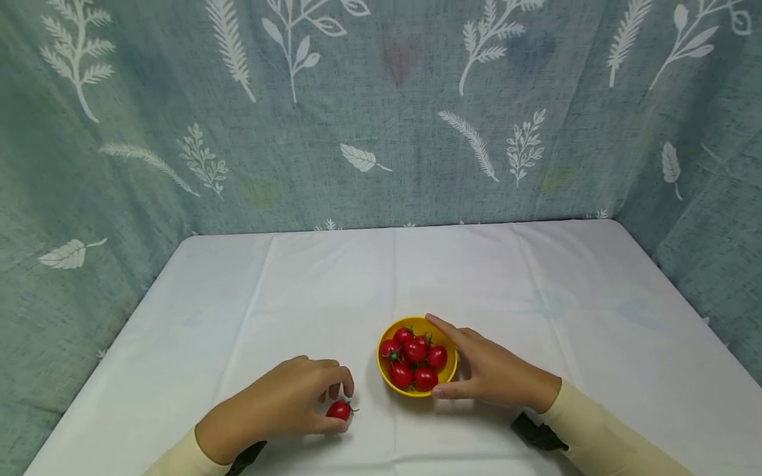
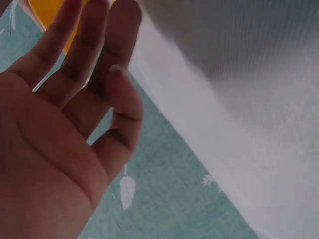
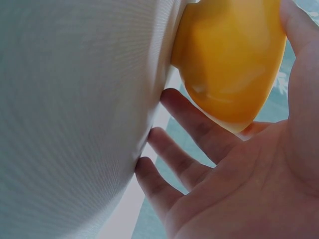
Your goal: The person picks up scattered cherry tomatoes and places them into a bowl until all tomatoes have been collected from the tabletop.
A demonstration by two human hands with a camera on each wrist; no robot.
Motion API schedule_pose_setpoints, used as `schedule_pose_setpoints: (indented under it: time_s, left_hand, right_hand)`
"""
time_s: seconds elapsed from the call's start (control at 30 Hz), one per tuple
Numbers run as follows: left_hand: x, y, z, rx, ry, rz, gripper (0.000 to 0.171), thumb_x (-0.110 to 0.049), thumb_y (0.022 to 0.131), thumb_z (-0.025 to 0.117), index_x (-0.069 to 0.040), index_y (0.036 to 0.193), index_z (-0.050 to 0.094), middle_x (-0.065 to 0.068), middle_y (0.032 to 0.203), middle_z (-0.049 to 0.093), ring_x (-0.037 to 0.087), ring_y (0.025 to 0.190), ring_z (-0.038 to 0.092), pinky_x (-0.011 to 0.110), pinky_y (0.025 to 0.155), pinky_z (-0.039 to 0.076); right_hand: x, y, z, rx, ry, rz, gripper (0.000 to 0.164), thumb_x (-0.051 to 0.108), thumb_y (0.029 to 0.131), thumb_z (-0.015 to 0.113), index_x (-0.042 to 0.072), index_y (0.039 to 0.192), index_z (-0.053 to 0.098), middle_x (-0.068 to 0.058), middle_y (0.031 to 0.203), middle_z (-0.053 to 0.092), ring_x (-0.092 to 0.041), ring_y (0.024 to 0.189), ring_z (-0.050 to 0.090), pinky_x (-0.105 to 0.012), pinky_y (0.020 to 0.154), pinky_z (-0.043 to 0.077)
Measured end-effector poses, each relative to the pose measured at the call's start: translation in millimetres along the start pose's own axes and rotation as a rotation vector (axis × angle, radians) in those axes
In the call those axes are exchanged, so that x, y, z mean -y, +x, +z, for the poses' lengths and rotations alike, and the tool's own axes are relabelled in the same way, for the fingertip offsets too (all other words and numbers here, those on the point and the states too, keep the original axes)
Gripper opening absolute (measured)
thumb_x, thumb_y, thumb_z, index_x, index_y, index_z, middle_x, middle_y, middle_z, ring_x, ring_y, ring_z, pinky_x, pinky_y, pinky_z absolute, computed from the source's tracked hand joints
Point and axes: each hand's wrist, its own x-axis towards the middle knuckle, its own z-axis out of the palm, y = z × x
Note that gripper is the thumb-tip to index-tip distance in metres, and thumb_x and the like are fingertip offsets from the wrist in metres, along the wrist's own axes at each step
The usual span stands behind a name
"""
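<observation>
A yellow bowl (image 1: 452, 370) with several red cherry tomatoes (image 1: 415, 350) in it stands on the white cloth. My right hand (image 1: 491, 370) holds this bowl by its rim, thumb on the near side and index finger at the far side. In the right wrist view the other fingers (image 3: 159, 181) spread below, tips at the cloth. Left of the bowl, a single cherry tomato (image 1: 338, 410) with a green stem lies between the thumb and bent fingers of my left hand (image 1: 292, 400). The left wrist view shows that hand's loosely bent fingers (image 2: 75, 64) and no tomato.
A white cloth (image 1: 309, 284) covers the table. Green-blue fabric (image 1: 405, 132) with white leaf prints hangs behind it and at both sides. Dark bands (image 1: 536, 433) sit at the wrists, beside pale sleeves (image 1: 595, 423).
</observation>
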Motion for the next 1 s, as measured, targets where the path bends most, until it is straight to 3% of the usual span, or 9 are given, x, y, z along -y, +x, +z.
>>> schedule_pose_setpoints:
  time_s: [0.17,0.53,0.73,1.0]
  left_hand:
    - [2.7,-0.3,5.5,0.036,-0.007,-0.003,0.031,-0.04,0.073,0.087,-0.031,0.092,0.063,-0.024,0.078,0.052,-0.008,0.066,0.045,0.024,0.073,0.041]
    - [3.9,5.3,7.2,0.052,-0.005,-0.002,0.031,-0.04,0.075,0.086,-0.032,0.093,0.063,-0.024,0.078,0.053,-0.006,0.065,0.046,0.025,0.072,0.041]
    - [0.0,8.0,2.5,0.012,0.009,0.032,0.026,-0.034,0.078,0.083,-0.033,0.095,0.063,-0.026,0.08,0.053,-0.008,0.063,0.045,0.022,0.07,0.038]
    - [-13.0,16.9,-10.7,-0.067,0.03,0.12,0.024,-0.036,0.083,0.08,-0.031,0.102,0.065,-0.026,0.087,0.057,-0.006,0.07,0.052,0.021,0.073,0.042]
  right_hand:
    - [1,0,0,-0.001,-0.002,-0.004,0.103,0.068,0.077,0.074,0.04,0.159,0.017,-0.009,0.149,0.047,-0.028,0.135,0.047,-0.055,0.106,0.044]
    - [0,0,1,-0.001,-0.009,0.014,0.104,0.066,0.076,0.075,0.038,0.159,0.018,-0.011,0.148,0.047,-0.03,0.135,0.048,-0.056,0.106,0.044]
    - [-1,0,0,-0.005,-0.009,0.009,0.104,0.066,0.076,0.075,0.039,0.159,0.018,-0.01,0.148,0.047,-0.029,0.134,0.048,-0.055,0.106,0.044]
    - [0,0,0,0.001,-0.005,0.013,0.104,0.067,0.076,0.075,0.04,0.159,0.018,-0.009,0.148,0.047,-0.028,0.134,0.048,-0.055,0.106,0.044]
